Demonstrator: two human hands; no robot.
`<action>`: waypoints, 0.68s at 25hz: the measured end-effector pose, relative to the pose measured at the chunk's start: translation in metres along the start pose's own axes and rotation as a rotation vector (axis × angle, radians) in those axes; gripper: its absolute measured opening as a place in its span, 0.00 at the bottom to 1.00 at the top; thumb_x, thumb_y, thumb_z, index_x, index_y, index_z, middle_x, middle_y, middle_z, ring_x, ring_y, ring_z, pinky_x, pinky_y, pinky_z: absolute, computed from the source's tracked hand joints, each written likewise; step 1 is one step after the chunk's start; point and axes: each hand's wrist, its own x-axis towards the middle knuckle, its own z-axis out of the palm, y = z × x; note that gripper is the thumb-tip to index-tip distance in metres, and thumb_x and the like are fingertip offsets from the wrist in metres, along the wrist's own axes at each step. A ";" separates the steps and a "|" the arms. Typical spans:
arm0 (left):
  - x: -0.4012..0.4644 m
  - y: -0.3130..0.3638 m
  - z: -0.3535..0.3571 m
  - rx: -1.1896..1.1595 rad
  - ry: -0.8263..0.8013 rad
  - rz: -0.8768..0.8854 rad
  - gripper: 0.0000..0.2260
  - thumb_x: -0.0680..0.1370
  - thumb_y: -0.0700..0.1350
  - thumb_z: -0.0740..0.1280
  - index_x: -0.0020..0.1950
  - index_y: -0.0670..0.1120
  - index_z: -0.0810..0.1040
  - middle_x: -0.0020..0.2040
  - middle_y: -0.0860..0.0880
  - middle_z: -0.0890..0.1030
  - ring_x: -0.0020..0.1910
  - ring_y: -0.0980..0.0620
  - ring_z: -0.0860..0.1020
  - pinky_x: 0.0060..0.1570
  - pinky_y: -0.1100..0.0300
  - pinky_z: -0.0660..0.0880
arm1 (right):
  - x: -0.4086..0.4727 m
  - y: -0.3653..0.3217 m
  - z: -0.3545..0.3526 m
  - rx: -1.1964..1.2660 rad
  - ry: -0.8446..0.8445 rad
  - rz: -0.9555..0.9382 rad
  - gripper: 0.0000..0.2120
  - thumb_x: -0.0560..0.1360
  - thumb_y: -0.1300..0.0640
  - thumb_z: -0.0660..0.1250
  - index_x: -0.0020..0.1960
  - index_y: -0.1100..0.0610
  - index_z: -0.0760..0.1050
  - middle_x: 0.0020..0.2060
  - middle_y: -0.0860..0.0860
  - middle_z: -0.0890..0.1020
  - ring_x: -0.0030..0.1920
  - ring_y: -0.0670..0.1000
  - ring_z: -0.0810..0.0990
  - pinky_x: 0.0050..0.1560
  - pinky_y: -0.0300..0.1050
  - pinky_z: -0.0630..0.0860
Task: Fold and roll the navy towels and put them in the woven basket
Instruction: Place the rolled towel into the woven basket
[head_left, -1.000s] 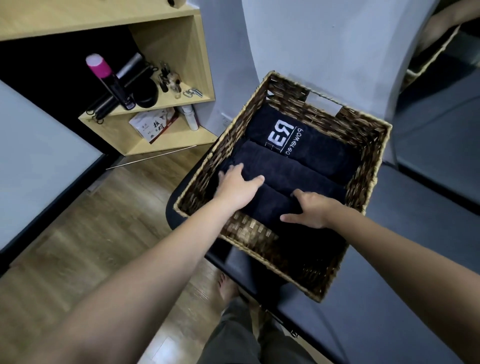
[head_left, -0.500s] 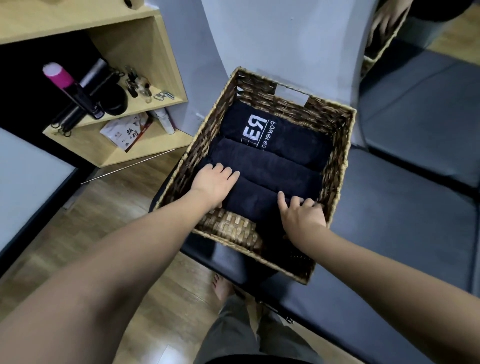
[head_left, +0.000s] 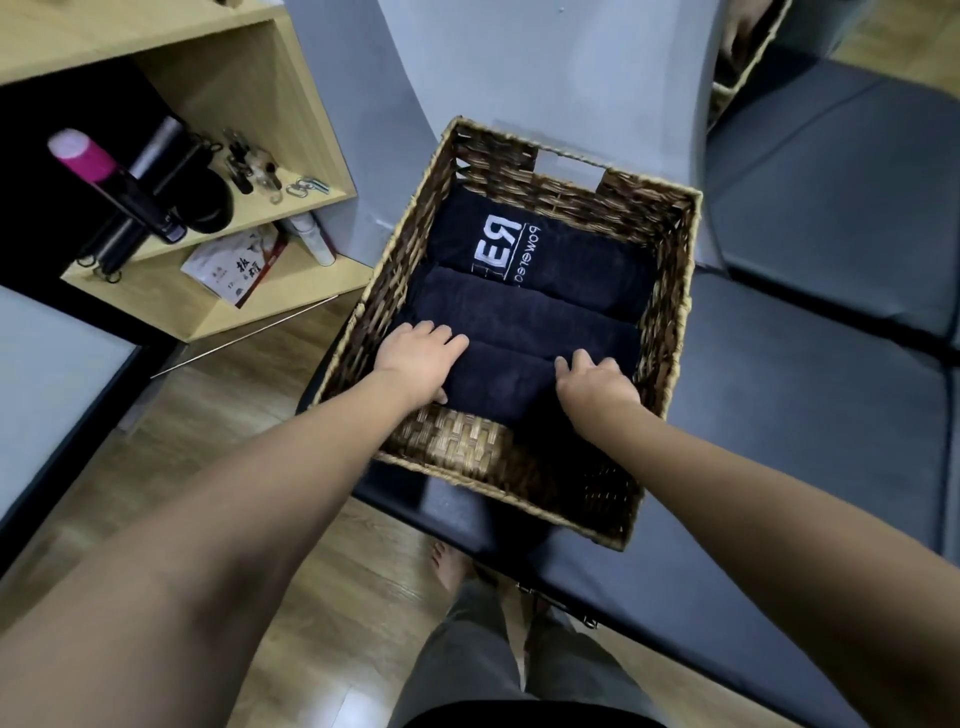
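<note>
Head view: I look down along both forearms into a woven basket (head_left: 670, 291) that stands on a dark padded bench (head_left: 810, 415).
Change: compared with half a second ago, I see the basket larger and more in the centre; my right hand (head_left: 597, 384) sits a little higher on the nearest roll, and my left hand (head_left: 423, 358) is nearly in the same place.
Near: grey trousers (head_left: 478, 660) and a bare foot (head_left: 449, 566) on the wooden floor (head_left: 218, 415).
Left hand: it lies on the left end of the nearest towel (head_left: 498, 384); fingers are together and bent over the roll, thumb at the near side, so it holds the roll.
Right hand: it rests on the right end of the same roll; fingers are curled down onto the cloth, and I cannot tell if they pinch it.
Basket contents: three navy rolls lie side by side across the basket; the nearest towel is under my hands, the middle towel (head_left: 524, 306) touches it, and the far towel (head_left: 561, 249) with white letters lies by the back wall with the handle hole.
Basket front: a strip of woven bottom is bare before the nearest roll.
Far left: a wooden shelf (head_left: 311, 197) holds a dark bottle with pink cap (head_left: 98, 171), a booklet (head_left: 234, 265) and small metal things.
</note>
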 end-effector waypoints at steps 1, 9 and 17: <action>-0.002 -0.004 -0.004 -0.011 -0.022 0.008 0.38 0.73 0.57 0.75 0.78 0.50 0.61 0.74 0.48 0.68 0.74 0.45 0.66 0.69 0.49 0.68 | -0.004 0.006 0.000 0.061 0.018 0.016 0.29 0.80 0.60 0.65 0.78 0.60 0.58 0.65 0.59 0.68 0.60 0.63 0.74 0.51 0.52 0.77; -0.011 -0.013 -0.006 -0.098 -0.039 -0.053 0.28 0.75 0.47 0.75 0.70 0.45 0.68 0.66 0.42 0.70 0.66 0.40 0.69 0.60 0.47 0.76 | -0.009 0.008 -0.006 0.195 -0.001 0.040 0.10 0.78 0.67 0.66 0.58 0.59 0.78 0.53 0.55 0.81 0.51 0.58 0.83 0.42 0.50 0.76; -0.002 -0.019 -0.006 -0.138 -0.057 -0.022 0.31 0.73 0.50 0.77 0.71 0.46 0.66 0.67 0.43 0.70 0.65 0.39 0.69 0.63 0.46 0.74 | -0.003 0.005 -0.011 0.268 -0.068 0.036 0.12 0.80 0.66 0.63 0.62 0.60 0.77 0.55 0.56 0.79 0.54 0.59 0.81 0.46 0.53 0.76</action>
